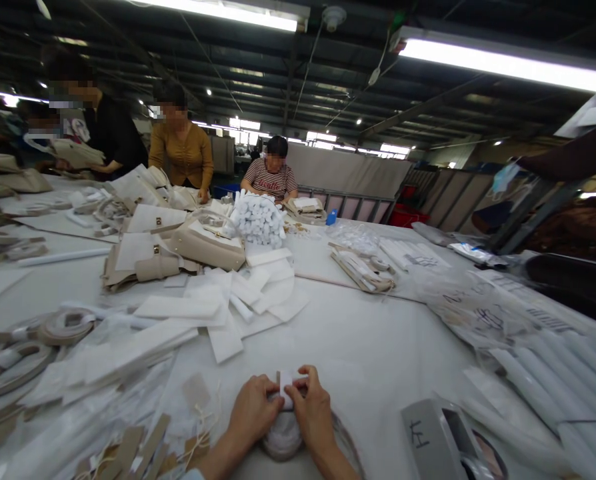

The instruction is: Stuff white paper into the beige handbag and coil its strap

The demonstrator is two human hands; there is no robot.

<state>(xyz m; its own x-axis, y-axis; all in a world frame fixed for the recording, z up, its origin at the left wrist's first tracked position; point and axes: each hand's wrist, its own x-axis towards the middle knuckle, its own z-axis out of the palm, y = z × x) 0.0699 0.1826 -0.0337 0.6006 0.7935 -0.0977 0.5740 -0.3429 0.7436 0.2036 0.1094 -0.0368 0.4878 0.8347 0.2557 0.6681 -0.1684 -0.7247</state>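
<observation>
Near the front edge of the white table (pixel 378 360), a coiled beige strap (pixel 282 437) in clear wrapping lies between my wrists. A small white piece (pixel 286 392) sits at the top of the coil. My left hand (pixel 255 403) pinches its left side between thumb and fingers. From the right, my right hand (pixel 312 407) presses its thumb on the same piece, with the fingers curled behind it. Part of the strap curves out to the right, behind my right forearm.
A grey tape dispenser (pixel 431 437) stands at the right. White foam sheets (pixel 178 307), beige bags (pixel 208 243) and coiled straps (pixel 11 367) lie left. White rolls (pixel 258 220) are piled farther back. Plastic-wrapped tubes (pixel 563 373) lie far right. Several people stand or sit across the table.
</observation>
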